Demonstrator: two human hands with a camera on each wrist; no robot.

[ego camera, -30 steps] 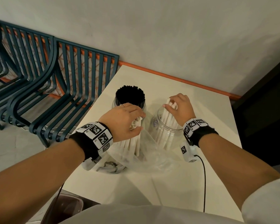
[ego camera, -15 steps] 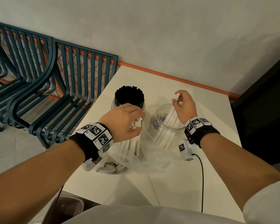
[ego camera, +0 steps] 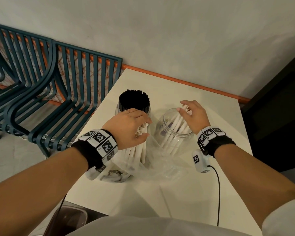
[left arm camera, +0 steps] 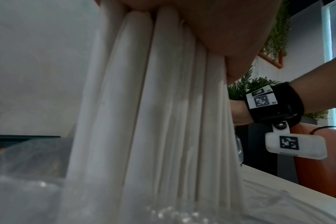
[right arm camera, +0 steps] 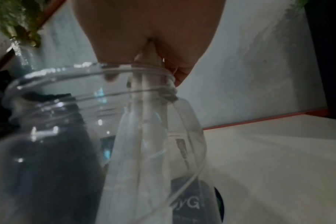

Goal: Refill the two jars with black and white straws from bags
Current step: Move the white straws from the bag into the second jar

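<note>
A clear jar [ego camera: 134,101] packed with black straws stands at the back of the white table [ego camera: 211,116]. To its right stands a second clear jar [ego camera: 165,133] holding several leaning white straws [ego camera: 174,125]. My right hand [ego camera: 183,108] is over this jar's far rim, its fingers pinching the straw tops [right arm camera: 146,51]. My left hand [ego camera: 146,128] grips an upright bundle of white straws [ego camera: 138,150], which stands inside a crumpled clear plastic bag [ego camera: 162,166]. In the left wrist view the bundle [left arm camera: 163,106] fills the frame below the palm.
Dark blue slatted metal chairs [ego camera: 66,86] stand left of the table. The wall with an orange strip [ego camera: 177,80] runs behind it. A black cable [ego camera: 218,184] hangs from the right wrist. A dark bin [ego camera: 66,220] sits below the near table edge, and a dark cabinet [ego camera: 276,108] stands at the right.
My right hand has moved from the near side of the jar mouth to its far rim, taking the straw tops with it. The left hand has kept its grip on the bundle.
</note>
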